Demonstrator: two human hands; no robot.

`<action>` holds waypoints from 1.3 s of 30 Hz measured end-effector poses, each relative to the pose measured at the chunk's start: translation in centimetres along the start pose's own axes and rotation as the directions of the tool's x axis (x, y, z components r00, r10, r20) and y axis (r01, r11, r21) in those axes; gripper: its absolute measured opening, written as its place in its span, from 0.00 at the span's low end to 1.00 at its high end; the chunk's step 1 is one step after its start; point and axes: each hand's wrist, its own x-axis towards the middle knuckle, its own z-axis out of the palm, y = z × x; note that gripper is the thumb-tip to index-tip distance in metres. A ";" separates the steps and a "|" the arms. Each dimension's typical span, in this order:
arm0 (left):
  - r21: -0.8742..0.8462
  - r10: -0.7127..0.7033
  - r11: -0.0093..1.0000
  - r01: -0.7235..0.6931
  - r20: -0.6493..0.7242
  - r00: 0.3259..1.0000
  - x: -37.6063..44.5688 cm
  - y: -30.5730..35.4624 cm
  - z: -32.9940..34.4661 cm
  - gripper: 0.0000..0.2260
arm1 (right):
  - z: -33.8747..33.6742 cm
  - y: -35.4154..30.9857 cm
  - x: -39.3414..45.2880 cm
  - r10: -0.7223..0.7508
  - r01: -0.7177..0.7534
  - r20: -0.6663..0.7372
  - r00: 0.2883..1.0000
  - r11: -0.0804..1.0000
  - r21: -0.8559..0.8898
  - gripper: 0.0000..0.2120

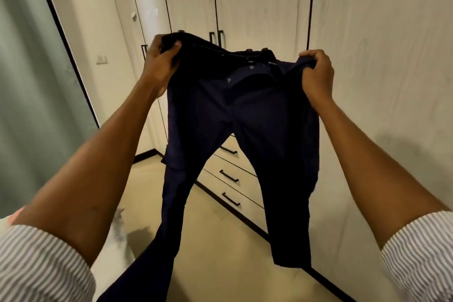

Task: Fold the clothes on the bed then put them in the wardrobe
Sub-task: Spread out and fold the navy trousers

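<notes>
Fingers (176, 49) of the left hand (158, 66) curl over one end of the waistband of the dark navy trousers (213, 115), thumb pressed on the cloth, left of the frame's centre. Right hand (317, 76), right of centre, pinches the other end of the waistband in a tight fold. Between the two hands the waistband sags (fly open, a few buttons showing). Both legs hang down and apart, one running off the bottom edge of the frame, the other ending lower right of centre above the pale floor (215, 240). Striped rolled sleeves (41, 262) sit at the lower corners. Behind the trousers stands the cream wardrobe (257, 0) with dark handles, and three drawers (235, 179) show between the legs.
</notes>
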 end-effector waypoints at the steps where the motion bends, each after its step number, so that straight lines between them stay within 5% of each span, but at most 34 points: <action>1: 0.063 -0.059 0.996 0.056 0.045 0.997 0.3 0.2 0.1 0.06 | -0.2 -0.1 0.6 0.043 -0.043 0.012 0.999 0.998 -0.042 0.24; 4: 0.195 -0.224 0.962 0.190 0.169 0.960 0.6 -0.1 0.4 0.11 | -1.0 0.2 2.0 0.169 -0.151 0.088 0.982 0.971 -0.185 0.21; 7: 0.385 -0.397 0.872 0.301 0.197 0.897 -0.2 -2.6 0.7 0.16 | -2.0 1.7 2.0 0.312 -0.216 0.319 0.895 0.928 -0.302 0.11; 9: 0.517 -0.529 0.764 0.385 0.160 0.834 -0.7 -5.1 0.3 0.16 | -2.5 2.6 1.6 0.427 -0.215 0.468 0.774 0.872 -0.440 0.10; 12: 0.607 -0.728 0.613 0.506 0.187 0.659 -1.2 -7.6 -1.8 0.13 | -2.1 3.1 0.8 0.585 -0.306 0.659 0.473 0.810 -0.500 0.05; 13: 0.575 -0.739 0.620 0.533 0.200 0.643 -1.1 -8.2 -2.5 0.12 | -1.9 3.5 1.0 0.592 -0.329 0.672 0.445 0.806 -0.492 0.05; 15: 0.408 -0.642 0.732 0.545 0.145 0.753 0.3 -10.4 -4.0 0.12 | 0.3 6.1 1.7 0.549 -0.390 0.587 0.595 0.836 -0.386 0.06; 17: 0.264 -0.391 0.892 0.367 0.043 0.919 1.3 -11.9 -4.2 0.14 | 1.3 7.8 2.5 0.393 -0.352 0.273 0.878 0.917 -0.190 0.08; 19: 0.159 -0.291 0.946 0.282 0.033 0.956 2.9 -13.4 -4.3 0.15 | 4.4 8.4 3.1 0.307 -0.307 0.111 0.945 0.951 -0.022 0.13; 24: 0.065 -0.240 0.970 0.236 0.077 0.968 6.9 -13.2 -1.4 0.13 | 7.1 7.2 6.0 0.272 -0.294 0.166 0.948 0.948 0.123 0.15; 31: 0.095 -0.251 0.964 0.247 0.026 0.968 12.2 -10.3 -1.6 0.15 | 9.9 5.2 9.0 0.291 -0.306 0.247 0.924 0.952 0.023 0.08; 35: 0.212 -0.272 0.935 0.286 -0.093 0.958 15.4 -7.6 -2.4 0.13 | 10.9 2.7 11.2 0.246 -0.178 0.270 0.931 0.951 -0.252 0.13; 39: 0.560 -0.377 0.708 0.430 -0.215 0.901 16.2 -6.4 -6.4 0.16 | 9.8 2.2 12.9 0.317 -0.108 0.304 0.899 0.830 -0.547 0.13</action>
